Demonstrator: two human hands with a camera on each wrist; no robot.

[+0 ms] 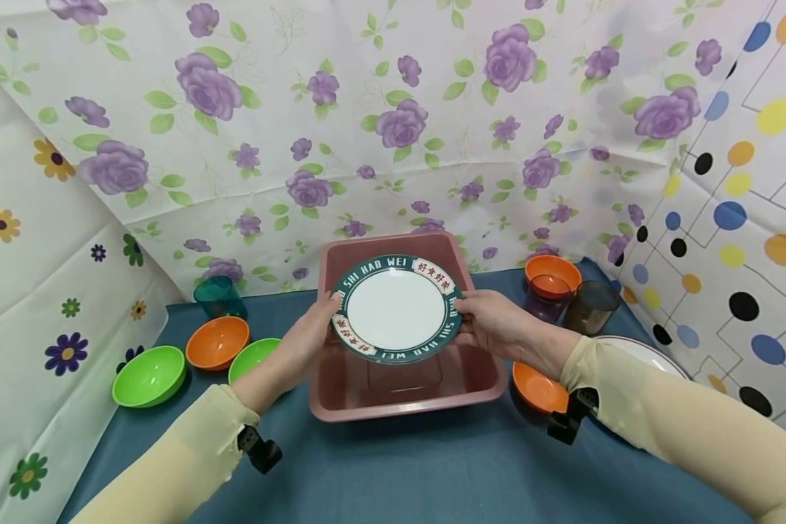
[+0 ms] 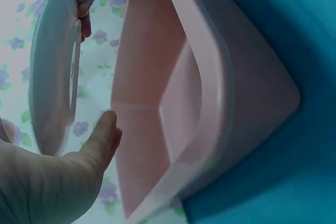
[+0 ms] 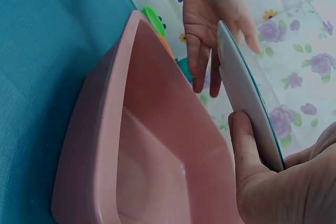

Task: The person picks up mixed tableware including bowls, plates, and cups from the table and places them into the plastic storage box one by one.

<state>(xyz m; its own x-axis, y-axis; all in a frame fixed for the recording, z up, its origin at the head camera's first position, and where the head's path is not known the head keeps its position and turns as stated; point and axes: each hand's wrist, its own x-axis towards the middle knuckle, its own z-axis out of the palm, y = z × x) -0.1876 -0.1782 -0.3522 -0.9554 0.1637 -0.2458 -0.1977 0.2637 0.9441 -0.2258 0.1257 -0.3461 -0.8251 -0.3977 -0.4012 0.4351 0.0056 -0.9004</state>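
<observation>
A round white plate (image 1: 396, 309) with a green lettered rim hangs over a pink plastic basin (image 1: 406, 413). My right hand (image 1: 498, 316) pinches its right edge, thumb on one face and fingers on the other, as the right wrist view shows on the plate (image 3: 249, 98). At the opposite edge is my left hand (image 1: 309, 331), thumb beside the rim. In the right wrist view that left hand (image 3: 207, 22) has its fingers straight and spread, right at the plate's edge. The basin's inside shows only bare walls and floor.
Left of the basin stand a green bowl (image 1: 149, 377), an orange bowl (image 1: 217, 342), another green bowl (image 1: 252, 356) and a teal cup (image 1: 219, 297). To the right are two orange bowls (image 1: 540, 389), a purple cup (image 1: 545, 302), a grey-brown cup (image 1: 592, 306) and a white plate (image 1: 645, 353). Patterned cloth walls surround the table.
</observation>
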